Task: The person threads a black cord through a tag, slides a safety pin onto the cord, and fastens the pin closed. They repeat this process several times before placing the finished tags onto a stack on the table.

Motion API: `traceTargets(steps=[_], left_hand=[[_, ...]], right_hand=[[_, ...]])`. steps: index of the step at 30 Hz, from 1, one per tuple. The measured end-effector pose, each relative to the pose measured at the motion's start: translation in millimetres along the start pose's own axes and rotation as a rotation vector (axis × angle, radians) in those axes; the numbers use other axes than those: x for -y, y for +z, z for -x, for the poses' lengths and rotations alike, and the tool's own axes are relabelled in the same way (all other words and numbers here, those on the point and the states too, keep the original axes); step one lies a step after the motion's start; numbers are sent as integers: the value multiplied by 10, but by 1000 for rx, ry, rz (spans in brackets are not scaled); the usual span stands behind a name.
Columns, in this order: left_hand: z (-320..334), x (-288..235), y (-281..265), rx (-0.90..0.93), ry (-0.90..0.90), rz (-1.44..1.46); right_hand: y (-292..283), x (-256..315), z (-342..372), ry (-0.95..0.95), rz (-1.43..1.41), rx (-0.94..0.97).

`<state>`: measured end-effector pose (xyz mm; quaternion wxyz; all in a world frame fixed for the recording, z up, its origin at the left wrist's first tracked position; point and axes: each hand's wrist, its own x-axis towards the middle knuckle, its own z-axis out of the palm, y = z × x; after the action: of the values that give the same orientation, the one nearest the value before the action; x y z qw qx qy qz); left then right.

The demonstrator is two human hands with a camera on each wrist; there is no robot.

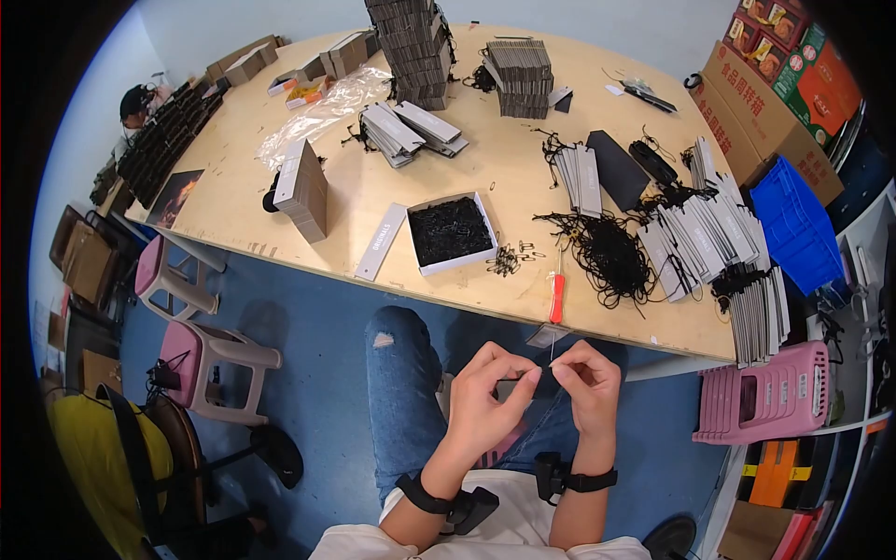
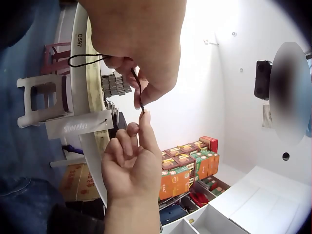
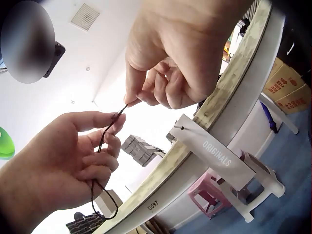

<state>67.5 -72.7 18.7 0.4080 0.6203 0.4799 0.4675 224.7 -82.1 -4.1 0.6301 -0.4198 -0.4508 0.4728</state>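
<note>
Between both hands, in front of the table edge, runs a thin black cord (image 3: 103,139). My left hand (image 1: 490,392) pinches it between thumb and fingertips, and a loop of the cord (image 2: 80,60) sticks out behind those fingers. At the cord's other end, my right hand (image 1: 590,378) pinches with thumb and index fingertips, close to the left fingertips. A grey tag (image 3: 214,153) printed ORIGINALS, with a bit of black in its hole, shows at the table edge just beyond the hands. Above it lies a red-handled tool (image 1: 557,299) with a thin shaft.
On the table (image 1: 373,271) are a white box (image 1: 455,233) of black pieces, another ORIGINALS tag (image 1: 381,243), a heap of black cords (image 1: 611,261) and corded tags (image 1: 709,233). Tall tag stacks (image 1: 411,56) stand behind. Stools (image 1: 215,369) and a blue crate (image 1: 793,224) flank the table.
</note>
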Motion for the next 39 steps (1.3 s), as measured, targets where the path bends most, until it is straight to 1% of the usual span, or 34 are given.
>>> traceTargets(steps=[2, 5, 8, 10, 14, 17, 19, 20, 22, 23, 25, 26, 28, 32, 34, 38, 39], left_hand=[[0, 4, 4, -2, 13, -9], [-9, -1, 3, 15, -22, -27], [-27, 21, 3, 0, 31, 13], [-31, 51, -29, 55, -77, 72], [-36, 155, -56, 99, -92, 70], [-44, 239, -46, 122, -123, 138], [-33, 288, -7, 132, -166, 287], [-34, 286, -4, 132, -166, 287], [-36, 274, -3, 139, -296, 317], [-39, 262, 9, 139, -296, 316], [-45, 228, 40, 131, -229, 300], [-44, 200, 34, 132, -229, 300], [-42, 149, 19, 171, -299, 268], [-24, 150, 54, 163, -269, 217], [-25, 119, 62, 112, -276, 171], [-35, 187, 34, 85, -294, 174], [-41, 239, 45, 58, -225, 198]], right_hand=[[-11, -15, 2, 1, 9, 9], [-19, -2, -3, -5, 32, 15], [-31, 2, -11, -12, 57, -1], [-31, -4, -18, -13, 67, -14], [-48, -21, -32, -16, 60, -40], [-71, -39, -44, -14, 81, -21], [-72, -42, -46, -4, 88, -6], [-70, -44, -47, 0, 101, 15], [-57, -56, -46, 3, 114, 35], [-46, -71, -45, 3, 101, 45], [-39, -81, -48, 3, 88, 53], [-36, -83, -47, 13, 81, 50], [-31, -89, -45, 23, 75, 48], [-36, -109, -46, 9, 71, 33], [-49, -107, -47, -8, 77, 25], [-81, -91, -51, 2, 93, 8], [-84, -91, -50, 8, 95, 11]])
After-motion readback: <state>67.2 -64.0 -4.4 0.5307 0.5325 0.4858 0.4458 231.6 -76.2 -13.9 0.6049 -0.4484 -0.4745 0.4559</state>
